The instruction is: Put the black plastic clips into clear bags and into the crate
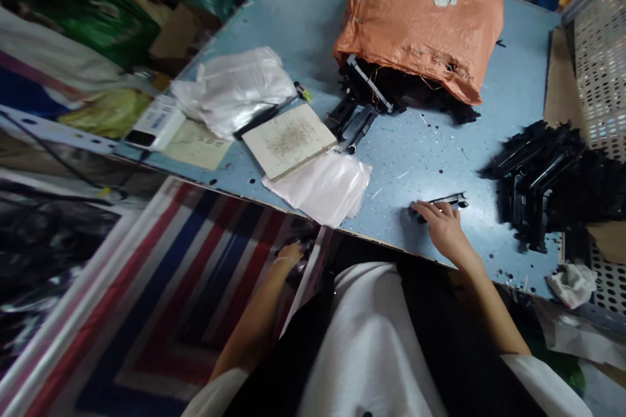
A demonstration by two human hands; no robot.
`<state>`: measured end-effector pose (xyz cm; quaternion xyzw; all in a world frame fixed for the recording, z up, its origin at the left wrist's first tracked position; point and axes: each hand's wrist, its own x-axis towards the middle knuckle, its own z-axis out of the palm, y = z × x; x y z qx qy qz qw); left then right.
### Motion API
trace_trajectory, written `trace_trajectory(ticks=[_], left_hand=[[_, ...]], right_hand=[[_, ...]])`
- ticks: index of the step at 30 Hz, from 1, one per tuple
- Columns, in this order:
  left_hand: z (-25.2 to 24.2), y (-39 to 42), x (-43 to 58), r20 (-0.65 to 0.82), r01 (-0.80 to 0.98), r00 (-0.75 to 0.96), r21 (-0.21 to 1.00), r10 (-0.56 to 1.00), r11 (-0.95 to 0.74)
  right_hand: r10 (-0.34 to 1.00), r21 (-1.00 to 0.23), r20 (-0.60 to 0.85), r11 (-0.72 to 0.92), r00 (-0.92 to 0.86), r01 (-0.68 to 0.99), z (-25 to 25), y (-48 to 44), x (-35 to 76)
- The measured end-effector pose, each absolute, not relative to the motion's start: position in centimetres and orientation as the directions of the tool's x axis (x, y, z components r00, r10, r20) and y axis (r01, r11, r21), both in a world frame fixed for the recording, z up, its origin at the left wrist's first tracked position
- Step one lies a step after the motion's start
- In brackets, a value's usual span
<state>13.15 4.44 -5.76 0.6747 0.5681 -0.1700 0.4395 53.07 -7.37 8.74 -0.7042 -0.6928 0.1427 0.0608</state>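
My right hand (pixel 446 229) rests at the front of the blue table, its fingers closed on a slim black plastic part (pixel 457 200) that lies on the surface. Below the table edge, over the striped bin, is my left hand (pixel 292 252). Its fingers are closed by something dark and shiny, too blurred to name. A heap of similar black plastic parts (pixel 542 169) lies to the right of my right hand. More of them spill from the mouth of an orange woven sack (pixel 415 19) at the back.
Clear plastic bags (pixel 239 88) lie at the left, near a square cream board (pixel 289 140) that overlaps another stack of bags (pixel 325 186). A white box (pixel 156 122) sits at the left edge. The striped bin lining (pixel 161 293) hangs below. A perforated crate (pixel 601 71) stands right.
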Motion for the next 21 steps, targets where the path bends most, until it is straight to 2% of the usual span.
trace_trajectory(ticks=[3, 5, 7, 8, 10, 12, 14, 16, 19, 21], left_hand=[[-2.9, 5.1, 13.0, -0.776, 0.901, 0.319, 0.426, 0.543, 0.080], [0.0, 5.6, 14.0, -0.729, 0.825, 0.438, 0.558, 0.526, 0.086], [2.7, 6.2, 16.4, -0.499, 0.681, 0.551, 0.732, 0.669, -0.016], [3.8, 6.7, 18.0, -0.309, 0.619, 0.548, 0.775, 0.778, -0.128], [5.0, 7.8, 21.3, 0.016, 0.605, 0.463, 0.725, 0.886, -0.329], [5.2, 9.2, 23.8, 0.134, 0.632, 0.421, 0.666, 0.897, -0.396], [4.7, 10.5, 24.9, 0.125, 0.630, 0.430, 0.667, 0.894, -0.397], [4.1, 11.7, 24.6, 0.080, 0.586, 0.433, 0.732, 0.898, -0.348], [3.4, 12.9, 23.3, -0.078, 0.448, 0.367, 0.888, 0.927, -0.103], [3.1, 13.4, 22.7, -0.170, 0.315, 0.298, 0.946, 0.939, 0.071]], right_hand=[[0.996, -0.416, -0.053, 0.049, -0.078, 0.908, 8.6, -9.1, 53.8], [0.999, -0.446, 0.046, 0.009, 0.013, 0.895, 8.3, -9.8, 54.5], [0.966, -0.440, 0.120, -0.154, 0.228, 0.884, 8.1, -10.1, 54.9], [0.932, -0.441, 0.114, -0.263, 0.344, 0.858, 8.0, -10.2, 54.9], [0.857, -0.441, -0.001, -0.463, 0.516, 0.768, 8.0, -10.3, 54.8], [0.798, -0.415, -0.177, -0.591, 0.576, 0.692, 8.3, -10.6, 54.7], [0.761, -0.360, -0.279, -0.648, 0.585, 0.671, 8.7, -10.8, 54.6], [0.756, -0.308, -0.296, -0.654, 0.584, 0.690, 8.9, -11.0, 54.4], [0.761, -0.249, -0.298, -0.645, 0.577, 0.723, 8.7, -10.9, 54.3], [0.750, -0.246, -0.316, -0.656, 0.581, 0.714, 8.4, -10.8, 54.8]])
